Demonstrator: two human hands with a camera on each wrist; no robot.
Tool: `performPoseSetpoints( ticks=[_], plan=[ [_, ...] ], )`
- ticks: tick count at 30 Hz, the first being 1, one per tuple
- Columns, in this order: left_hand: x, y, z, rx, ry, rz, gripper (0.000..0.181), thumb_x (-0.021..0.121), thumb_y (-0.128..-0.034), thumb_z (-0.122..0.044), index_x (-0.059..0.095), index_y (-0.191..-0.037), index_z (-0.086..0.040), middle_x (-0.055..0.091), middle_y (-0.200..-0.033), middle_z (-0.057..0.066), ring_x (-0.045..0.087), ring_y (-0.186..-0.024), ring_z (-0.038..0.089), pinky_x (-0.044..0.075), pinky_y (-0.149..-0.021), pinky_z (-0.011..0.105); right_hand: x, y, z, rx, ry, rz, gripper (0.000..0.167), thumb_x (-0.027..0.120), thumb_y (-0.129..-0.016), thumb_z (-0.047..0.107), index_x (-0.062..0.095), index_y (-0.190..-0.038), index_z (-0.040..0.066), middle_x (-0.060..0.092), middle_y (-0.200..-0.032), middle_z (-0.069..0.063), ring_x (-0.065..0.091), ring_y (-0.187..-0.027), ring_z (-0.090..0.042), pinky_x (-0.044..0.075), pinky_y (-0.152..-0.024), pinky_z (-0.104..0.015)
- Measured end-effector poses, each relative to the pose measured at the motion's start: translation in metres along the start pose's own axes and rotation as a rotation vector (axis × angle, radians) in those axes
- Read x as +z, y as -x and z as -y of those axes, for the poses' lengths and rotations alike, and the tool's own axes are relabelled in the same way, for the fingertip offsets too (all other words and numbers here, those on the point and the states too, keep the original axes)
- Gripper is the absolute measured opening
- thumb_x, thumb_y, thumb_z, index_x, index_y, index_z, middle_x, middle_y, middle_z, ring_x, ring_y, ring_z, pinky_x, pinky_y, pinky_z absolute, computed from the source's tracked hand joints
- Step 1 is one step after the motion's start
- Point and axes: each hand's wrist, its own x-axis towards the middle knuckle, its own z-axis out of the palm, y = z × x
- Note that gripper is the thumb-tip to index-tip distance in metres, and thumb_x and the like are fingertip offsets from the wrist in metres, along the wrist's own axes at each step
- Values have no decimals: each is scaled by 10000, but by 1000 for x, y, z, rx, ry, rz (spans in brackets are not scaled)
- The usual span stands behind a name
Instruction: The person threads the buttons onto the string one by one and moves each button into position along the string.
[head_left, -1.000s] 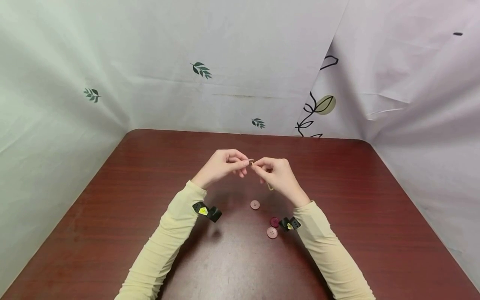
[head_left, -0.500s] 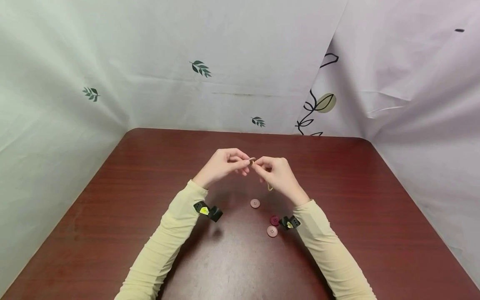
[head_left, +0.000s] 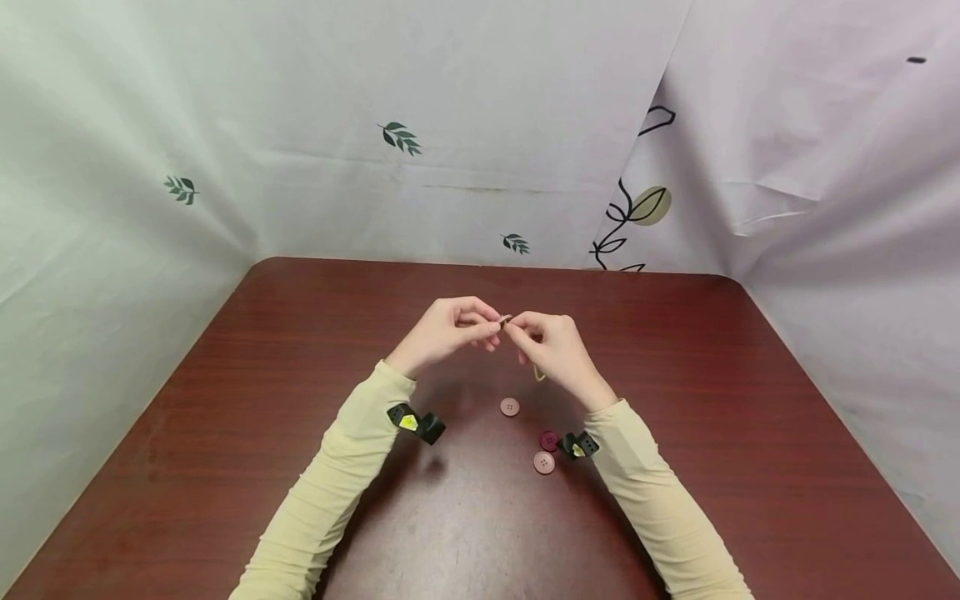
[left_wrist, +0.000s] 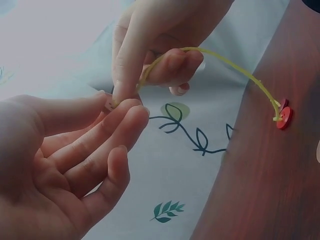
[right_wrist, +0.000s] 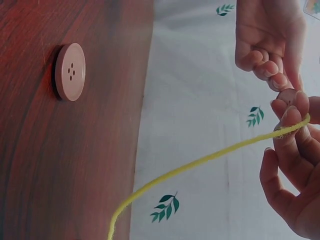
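My left hand [head_left: 450, 335] pinches a small pink button [right_wrist: 287, 96] between thumb and fingers, above the table. Facing it, my right hand [head_left: 555, 343] pinches a yellow cord [right_wrist: 200, 161] close against that button; whether the cord passes through a hole is hidden by the fingertips. In the left wrist view the cord arcs away from the right hand to a red button [left_wrist: 285, 120], where its end shows at the button's face. A darker button [left_wrist: 285, 103] is partly hidden behind that one.
On the brown table [head_left: 300, 400] lie a pink four-hole button [head_left: 510, 407], a second pink button [head_left: 543, 462] and a dark magenta button [head_left: 549, 441] beside the right wrist's camera. A pale leaf-printed curtain [head_left: 315, 208] encloses the back and sides.
Both hands stay nearly in place, fingertips together at the button. The held button appears slightly turned, and less of the cord's tip shows between the fingers than before.
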Motion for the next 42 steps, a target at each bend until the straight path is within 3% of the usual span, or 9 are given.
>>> performPoseSetpoints(
  ticks=[5, 16, 19, 22, 24, 29, 32, 37, 42],
  plan=[
    [1, 2, 0, 41, 27, 12, 166, 651, -906, -54, 647, -1048, 32, 726, -869, 167, 701, -734, 132, 578, -759, 364, 1, 1, 0, -3, -2, -2, 109, 607, -936, 147, 699, -893, 109, 545, -516, -20, 378, -355, -46, 305, -382, -219],
    [4, 1, 0, 65, -23, -43, 130, 633, -932, -116, 623, -1004, -8, 708, -779, 99, 679, -708, 118, 549, -694, 274, 3, 2, -1, -21, -49, 46, 109, 543, -988, 156, 629, -980, 89, 554, -530, -77, 379, -353, -86, 303, -391, -226],
    [6, 2, -1, 65, 2, -51, 146, 652, -914, -92, 578, -1009, -9, 708, -787, 108, 674, -706, 121, 568, -734, 340, 2, 2, -1, -31, -58, 59, 98, 532, -994, 156, 619, -978, 113, 549, -537, -66, 388, -349, -85, 325, -388, -234],
    [6, 2, -2, 78, 41, -55, 190, 660, -901, -58, 527, -1030, -13, 703, -821, 199, 675, -709, 143, 562, -782, 467, 1, 2, -2, -38, -59, 70, 98, 530, -996, 161, 619, -982, 122, 543, -540, -44, 388, -349, -77, 337, -388, -239],
    [6, 2, -2, 88, 42, -55, 191, 654, -903, -50, 520, -1034, -14, 697, -832, 229, 674, -708, 147, 556, -789, 483, 1, 1, -2, -43, -52, 75, 99, 534, -995, 167, 621, -980, 124, 539, -541, -32, 384, -351, -68, 339, -391, -241],
    [6, 1, -2, 98, -8, -48, 125, 640, -919, -70, 561, -999, -17, 693, -783, 156, 661, -684, 141, 561, -739, 335, 1, 0, -2, -56, -35, 76, 103, 543, -993, 176, 628, -969, 122, 537, -533, -25, 379, -352, -53, 338, -396, -233],
    [5, 1, -3, 103, -37, -48, 96, 626, -930, -77, 574, -983, -14, 680, -745, 119, 652, -670, 157, 549, -728, 323, 1, 0, -3, -57, -38, 95, 102, 542, -992, 175, 628, -983, 119, 536, -536, -26, 391, -356, -60, 354, -395, -235],
    [4, 2, -2, 92, -78, -46, 93, 618, -940, -98, 586, -980, -20, 668, -720, 98, 643, -667, 177, 540, -762, 423, -1, 0, -4, -93, -23, 168, 79, 572, -968, 129, 593, -1033, 91, 532, -564, -4, 420, -387, -65, 390, -423, -233],
    [4, 2, 1, 69, -91, -44, 87, 615, -941, -98, 596, -979, -22, 663, -709, 74, 632, -663, 148, 520, -799, 504, -3, 1, -5, -151, 36, 198, 157, 629, -934, 145, 585, -1073, 85, 525, -593, 31, 419, -427, -42, 381, -463, -216]
  ],
)
